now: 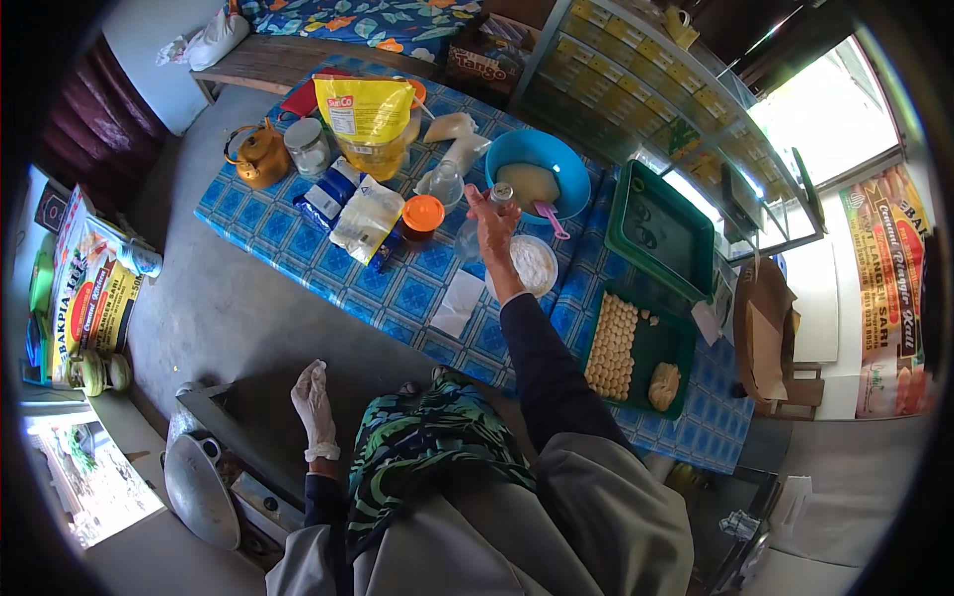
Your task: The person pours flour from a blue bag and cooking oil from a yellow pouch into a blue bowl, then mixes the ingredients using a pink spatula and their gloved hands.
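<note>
Your right hand (494, 230) is grasping a clear, narrow-necked bottle (503, 193) on the blue checked tablecloth (298, 253), just left of the round blue plastic basin (570, 169). Your left hand (316, 409), in a thin whitish glove, hangs released at near left, nothing visible in it. At right, a green rectangular tray (658, 343) bears rows of small pale balls (610, 343).

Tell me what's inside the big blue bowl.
The blue bowl holds a pale substance; a pink utensil crosses its near rim. The bottom is covered by that substance, and the right hand and bottle hide part of the near-left edge.
</note>
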Available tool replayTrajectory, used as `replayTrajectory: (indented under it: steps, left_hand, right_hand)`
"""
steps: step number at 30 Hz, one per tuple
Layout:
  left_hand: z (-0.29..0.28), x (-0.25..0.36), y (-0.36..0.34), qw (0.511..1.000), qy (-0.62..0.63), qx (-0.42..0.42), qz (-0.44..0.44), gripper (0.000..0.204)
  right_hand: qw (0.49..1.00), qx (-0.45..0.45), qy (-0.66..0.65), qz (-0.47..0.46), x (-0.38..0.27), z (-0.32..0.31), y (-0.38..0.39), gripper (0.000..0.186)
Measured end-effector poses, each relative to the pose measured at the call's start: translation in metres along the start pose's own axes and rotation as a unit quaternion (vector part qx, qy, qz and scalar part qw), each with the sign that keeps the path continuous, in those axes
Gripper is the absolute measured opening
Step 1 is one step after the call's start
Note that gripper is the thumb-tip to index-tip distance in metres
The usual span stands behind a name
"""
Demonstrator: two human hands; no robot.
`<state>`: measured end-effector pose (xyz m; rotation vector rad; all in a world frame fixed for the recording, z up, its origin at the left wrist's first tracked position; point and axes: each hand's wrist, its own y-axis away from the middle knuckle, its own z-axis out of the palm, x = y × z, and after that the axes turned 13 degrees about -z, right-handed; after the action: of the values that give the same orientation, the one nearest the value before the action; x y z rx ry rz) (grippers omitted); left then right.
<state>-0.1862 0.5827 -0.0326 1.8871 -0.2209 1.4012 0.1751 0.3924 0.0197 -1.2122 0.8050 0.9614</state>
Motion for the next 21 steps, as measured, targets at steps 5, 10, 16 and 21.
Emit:
replayTrajectory:
  steps: [5, 10, 16, 21]
  left_hand:
    - [0.004, -0.005, 0.010, 1.000, 0.017, -0.019, -0.004, 0.035]
    - [0.036, 0.010, 0.018, 0.996, -0.078, -0.020, 0.046, 0.045]
    - [0.118, 0.076, 0.027, 0.916, -0.257, -0.083, 0.296, 0.082]
    - [0.126, 0.046, -0.012, 0.960, -0.058, -0.079, 0.262, 0.068]
  right_hand:
    - [0.999, 0.016, -0.016, 0.031, -0.026, 0.008, 0.020, 0.026]
    - [0.984, -0.148, 0.060, 0.073, -0.081, 0.014, 0.039, 0.022]
    - [0.949, -0.291, -0.083, 0.091, -0.103, 0.060, 0.084, 0.009]
    - [0.920, -0.367, -0.064, 0.119, -0.120, 0.106, 0.110, 0.011]
